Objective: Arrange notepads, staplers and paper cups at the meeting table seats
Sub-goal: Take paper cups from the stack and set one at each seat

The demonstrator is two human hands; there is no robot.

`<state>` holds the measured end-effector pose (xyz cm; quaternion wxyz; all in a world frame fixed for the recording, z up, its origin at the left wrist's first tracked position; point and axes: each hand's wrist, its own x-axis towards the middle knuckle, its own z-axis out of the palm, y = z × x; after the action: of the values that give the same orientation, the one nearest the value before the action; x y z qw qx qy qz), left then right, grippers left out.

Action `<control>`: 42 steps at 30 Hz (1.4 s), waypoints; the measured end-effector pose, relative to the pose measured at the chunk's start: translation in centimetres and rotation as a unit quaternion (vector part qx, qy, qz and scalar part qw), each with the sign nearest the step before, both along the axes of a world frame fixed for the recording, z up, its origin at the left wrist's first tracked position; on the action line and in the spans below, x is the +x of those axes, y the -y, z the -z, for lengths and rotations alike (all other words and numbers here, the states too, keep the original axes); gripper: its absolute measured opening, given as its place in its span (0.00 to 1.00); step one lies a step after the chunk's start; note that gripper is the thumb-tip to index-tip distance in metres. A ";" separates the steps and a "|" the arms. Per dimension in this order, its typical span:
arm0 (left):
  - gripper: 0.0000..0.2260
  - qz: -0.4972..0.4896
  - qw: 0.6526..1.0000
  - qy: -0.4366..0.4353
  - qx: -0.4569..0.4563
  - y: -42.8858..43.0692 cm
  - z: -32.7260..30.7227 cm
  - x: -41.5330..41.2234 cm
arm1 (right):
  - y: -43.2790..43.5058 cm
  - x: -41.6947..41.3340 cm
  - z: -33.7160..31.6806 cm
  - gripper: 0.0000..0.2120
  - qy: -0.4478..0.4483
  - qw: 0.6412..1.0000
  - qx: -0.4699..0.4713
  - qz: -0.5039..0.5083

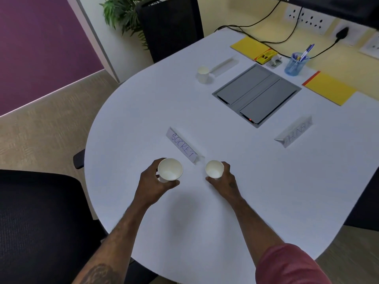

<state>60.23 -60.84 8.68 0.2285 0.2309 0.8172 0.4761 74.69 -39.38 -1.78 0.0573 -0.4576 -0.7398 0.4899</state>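
My left hand (152, 182) grips a white paper cup (170, 170) just left of a folded name card reading SOCKET (182, 145). My right hand (225, 178) grips a second, smaller-looking paper cup (214, 169) just right of that card's near end. Both cups are upright and empty. A third paper cup (203, 74) stands at the far seat beside a blank-looking name card (224, 66). Two yellow notepads lie at the far side, one at the back (249, 47) and one at the right (330, 89). A yellow stapler (265, 56) and a pale one (274, 62) rest near the back notepad.
The white table (143, 111) has a grey cable box (256, 93) in its middle. Another name card (295, 133) sits at the right. A blue pen holder (296, 63) stands at the back among black cables. Black chairs stand at the near left (37, 218) and far side (170, 27).
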 end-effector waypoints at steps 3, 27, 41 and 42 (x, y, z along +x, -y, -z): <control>0.31 0.003 1.000 -0.001 0.005 0.0 0.0 -0.2 | -0.3 0.3 -0.2 0.44 0.000 1.000 -0.001 -0.021; 0.32 0.209 0.970 -0.005 0.121 -10.5 -9.6 10.1 | 1.6 13.0 -19.3 0.44 -0.125 0.986 0.101 -0.035; 0.33 0.356 0.919 0.053 0.161 -23.6 -13.8 31.2 | -8.2 32.6 -22.4 0.37 -0.182 0.966 0.150 0.104; 0.32 0.360 0.916 0.059 0.166 -24.8 -14.0 33.4 | -9.4 34.6 -22.6 0.36 -0.182 0.965 0.156 0.105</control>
<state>93.60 -36.07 22.65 0.3905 0.5152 0.5733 0.5033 109.25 -29.97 20.81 0.3127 -0.4210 -0.7321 0.4348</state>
